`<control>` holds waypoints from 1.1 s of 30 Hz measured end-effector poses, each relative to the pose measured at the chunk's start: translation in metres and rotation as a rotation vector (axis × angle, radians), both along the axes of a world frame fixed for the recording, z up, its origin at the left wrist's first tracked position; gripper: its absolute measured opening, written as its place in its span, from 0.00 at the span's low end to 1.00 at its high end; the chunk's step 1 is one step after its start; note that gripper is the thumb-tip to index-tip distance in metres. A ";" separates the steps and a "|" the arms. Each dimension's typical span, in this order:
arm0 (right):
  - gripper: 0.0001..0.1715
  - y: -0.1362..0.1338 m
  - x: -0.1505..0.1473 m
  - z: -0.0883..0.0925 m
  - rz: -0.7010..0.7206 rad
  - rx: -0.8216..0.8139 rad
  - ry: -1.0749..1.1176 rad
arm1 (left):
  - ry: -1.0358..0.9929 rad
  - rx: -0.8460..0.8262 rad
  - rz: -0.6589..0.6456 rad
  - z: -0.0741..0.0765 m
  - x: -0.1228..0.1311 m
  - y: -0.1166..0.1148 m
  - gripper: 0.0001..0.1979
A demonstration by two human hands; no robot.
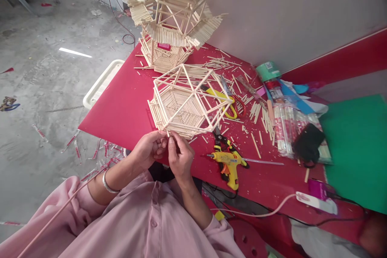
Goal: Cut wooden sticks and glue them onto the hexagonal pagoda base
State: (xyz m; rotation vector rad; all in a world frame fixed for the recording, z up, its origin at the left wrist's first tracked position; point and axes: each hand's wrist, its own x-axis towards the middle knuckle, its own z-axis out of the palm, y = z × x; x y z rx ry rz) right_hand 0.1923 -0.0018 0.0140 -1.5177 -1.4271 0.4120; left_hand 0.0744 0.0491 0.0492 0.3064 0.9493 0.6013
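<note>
A hexagonal frame of thin wooden sticks (184, 100) lies on the red table (123, 109). My left hand (149, 147) and my right hand (179, 155) meet at its near edge, fingers pinched together around a short wooden stick (168, 133) that touches the frame's rim. A silver bangle sits on my left wrist. Behind the frame rises a tall tiered tower of sticks (173, 16).
A yellow glue gun (228, 163) and pliers (220, 139) lie right of my hands, yellow-handled scissors (225, 98) beyond. Loose sticks, packets of sticks (287, 129), a green tape roll (267, 70) and a green sheet (356, 149) fill the right side. A white tray (101, 82) stands at the table's left.
</note>
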 end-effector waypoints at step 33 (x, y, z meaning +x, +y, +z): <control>0.13 0.000 -0.002 0.000 -0.020 -0.041 -0.015 | 0.002 -0.003 0.033 0.000 -0.001 -0.001 0.15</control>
